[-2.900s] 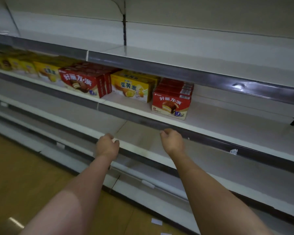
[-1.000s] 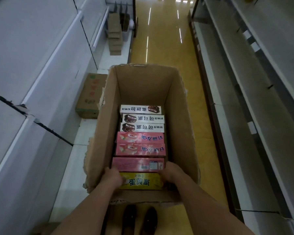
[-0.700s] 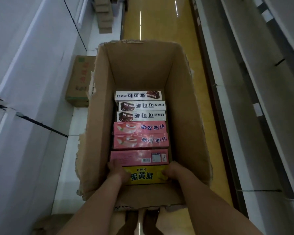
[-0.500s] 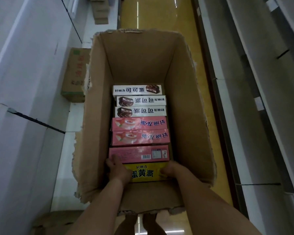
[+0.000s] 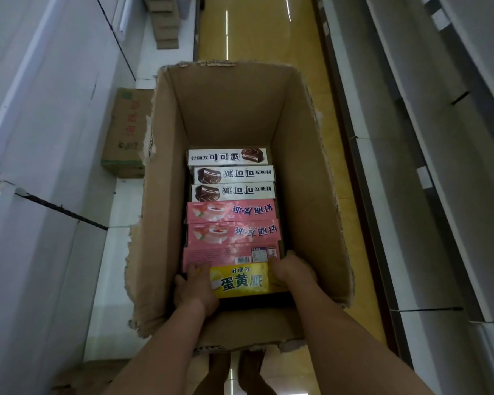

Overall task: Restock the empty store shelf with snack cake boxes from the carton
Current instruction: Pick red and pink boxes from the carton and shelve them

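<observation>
Clamped on the two short ends of the flat yellow cardboard snack cake box (image 5: 241, 280): left hand (image 5: 195, 289) curled round one end, right hand (image 5: 292, 271) round the other. Nearest in a row standing on edge inside the tall brown corrugated carton (image 5: 305, 178), touching the pink box with barcode (image 5: 231, 254); beyond, two more pink boxes (image 5: 231, 222), then three white cocoa-pie boxes (image 5: 231, 173). Probably light and fairly stiff, glossy and a little slippery, thin walls likely to dent under a hard squeeze; best taken by the ends, lifted straight up. Fingertips hidden below the box. Carton floor, any lower layer and box depth out of sight. Grey shelving (image 5: 428, 155) at the right cut off.
</observation>
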Motion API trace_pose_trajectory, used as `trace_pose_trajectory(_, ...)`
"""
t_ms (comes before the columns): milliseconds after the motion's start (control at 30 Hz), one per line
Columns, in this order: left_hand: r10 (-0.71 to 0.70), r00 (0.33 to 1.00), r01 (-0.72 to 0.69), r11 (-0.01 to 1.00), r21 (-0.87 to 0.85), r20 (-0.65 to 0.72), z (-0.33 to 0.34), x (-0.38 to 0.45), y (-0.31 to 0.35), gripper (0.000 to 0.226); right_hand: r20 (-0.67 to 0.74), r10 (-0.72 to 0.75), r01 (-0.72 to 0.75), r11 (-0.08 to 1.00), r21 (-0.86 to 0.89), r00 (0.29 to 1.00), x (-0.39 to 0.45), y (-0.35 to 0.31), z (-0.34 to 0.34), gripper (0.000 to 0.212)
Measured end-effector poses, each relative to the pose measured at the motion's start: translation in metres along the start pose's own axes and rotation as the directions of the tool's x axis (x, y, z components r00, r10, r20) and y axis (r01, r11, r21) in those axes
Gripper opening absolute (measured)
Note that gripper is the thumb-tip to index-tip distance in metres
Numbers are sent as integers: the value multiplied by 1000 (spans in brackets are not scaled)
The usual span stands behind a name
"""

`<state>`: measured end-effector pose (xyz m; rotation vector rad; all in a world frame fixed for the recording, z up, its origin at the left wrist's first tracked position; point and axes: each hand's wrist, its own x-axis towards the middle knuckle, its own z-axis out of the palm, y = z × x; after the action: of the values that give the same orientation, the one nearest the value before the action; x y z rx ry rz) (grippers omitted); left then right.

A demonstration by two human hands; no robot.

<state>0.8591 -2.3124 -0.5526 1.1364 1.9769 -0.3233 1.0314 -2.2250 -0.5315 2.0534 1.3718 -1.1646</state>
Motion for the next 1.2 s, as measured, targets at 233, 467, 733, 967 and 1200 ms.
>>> trace_pose_trajectory(233, 126, 991, -111, 958, 265, -39, -43, -14, 20, 67, 132, -104, 131, 966, -222, 986, -18, 6, -8, 100)
trace_pose_trajectory(467, 359, 933, -358, 929, 91, 0, -106, -27, 48, 72, -15, -539, 461, 734, -499, 842, -54, -16, -20, 96)
trace_pose_trajectory(733, 28, 902, -333, 679, -654, -430, -141, -44, 48, 133, -139, -382, 405, 883, 236, 914, -87, -50, -88, 89)
trace_pose_trajectory(967, 222, 970, -148, 210, -966, -100, -160, -66, 69, 103, -114, -470, 380, 526, 761, 876, -124, -67, -139, 59)
trace_pose_trajectory(1200, 146, 981, -133, 15, -991, -129, -188, -89, 110, 83, -314, -356, 472, 590, 655, 880, -149, -45, -157, 110)
